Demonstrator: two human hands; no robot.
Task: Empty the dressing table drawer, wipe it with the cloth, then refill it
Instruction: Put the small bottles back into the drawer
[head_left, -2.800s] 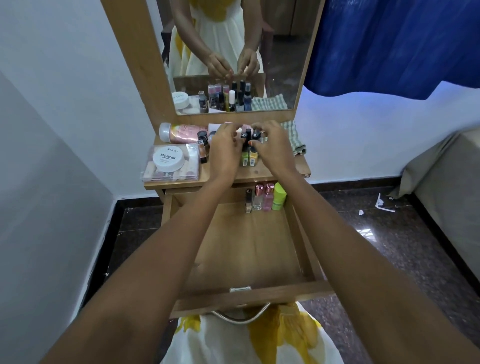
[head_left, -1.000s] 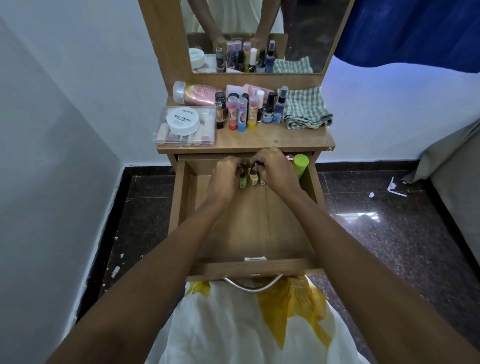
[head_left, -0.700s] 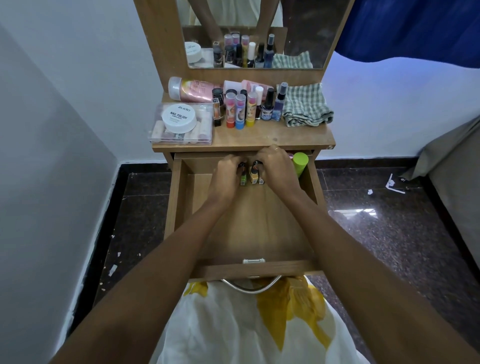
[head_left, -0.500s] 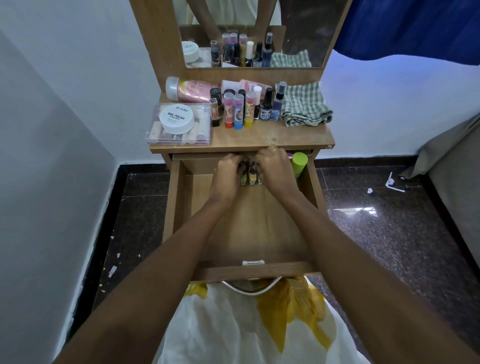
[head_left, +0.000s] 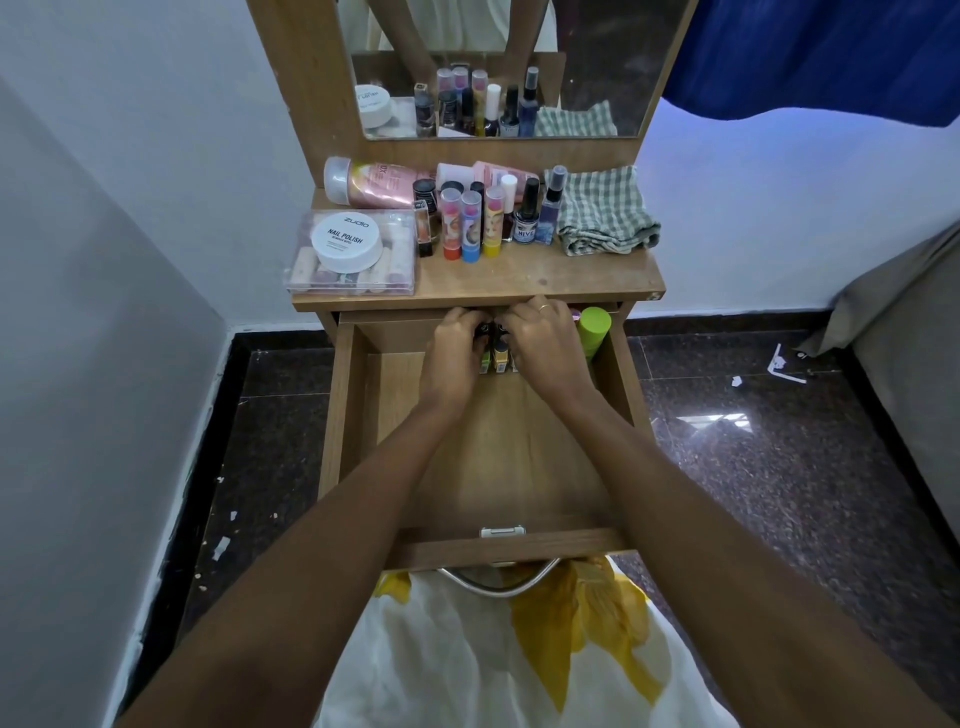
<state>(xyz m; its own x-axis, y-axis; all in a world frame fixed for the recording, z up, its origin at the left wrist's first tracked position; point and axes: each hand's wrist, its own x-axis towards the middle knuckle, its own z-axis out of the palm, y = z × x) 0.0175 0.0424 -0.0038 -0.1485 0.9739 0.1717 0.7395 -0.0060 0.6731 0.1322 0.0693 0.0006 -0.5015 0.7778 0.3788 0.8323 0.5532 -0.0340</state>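
Drawer (head_left: 498, 457): pulled well out under the tabletop, floor mostly bare wood, and both hands are working right at its back.
Left hand (head_left: 457, 348): fingers curled onto the left side of a cluster of small bottles (head_left: 494, 357).
Right hand (head_left: 540, 343): ring on one finger, curled onto the right side. The two hands almost meet over the caps, squeezing the cluster between them.
Bottles: upright at the drawer's back, just beside a green tube (head_left: 594, 327) in the right corner. Whether their bases touch the wood, I cannot tell.
Stage: looks like the refill, with plenty left to bring down.
Risk: let go unevenly and these narrow bottles could topple like skittles. A knuckle could also knock the tube over, or catch the tabletop's edge on the way out.
Tabletop (head_left: 545, 275): three lip balms (head_left: 470, 223) standing in a row, a pink tube (head_left: 379, 182) lying behind them, a clear box (head_left: 353, 260) at left, and the checked cloth (head_left: 602, 213) bunched at right.
Room: mirror (head_left: 597, 52) above, pale walls, a dark speckled floor (head_left: 779, 467) with paper scraps, and a blue curtain (head_left: 805, 52) top right.
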